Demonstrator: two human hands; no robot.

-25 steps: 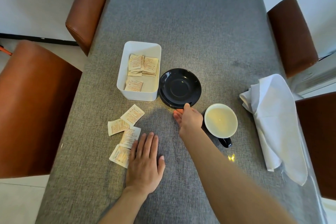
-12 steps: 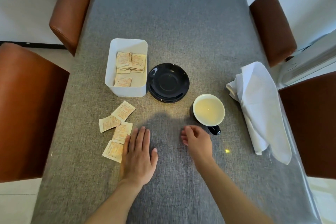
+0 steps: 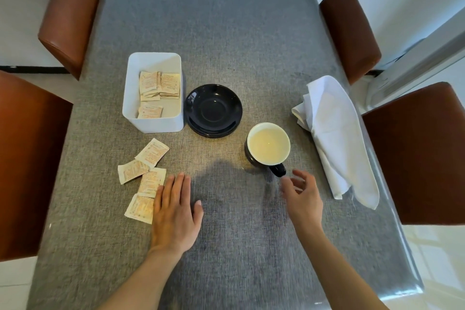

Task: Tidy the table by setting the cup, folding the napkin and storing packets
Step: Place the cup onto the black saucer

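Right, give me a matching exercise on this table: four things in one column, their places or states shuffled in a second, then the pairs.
Things:
1. cup
2. saucer
3. napkin
4. left hand

States:
A. empty, beside the white box
B. flat on the table, overlapping a loose packet
C. crumpled at the table's right edge
D. on the tablecloth, handle toward the right hand

Pairs: 1-D, 2-A, 3-C, 4-B

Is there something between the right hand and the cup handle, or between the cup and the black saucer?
Nothing visible. The right hand is open just short of the cup handle, with bare table between. Only bare cloth separates cup and saucer.
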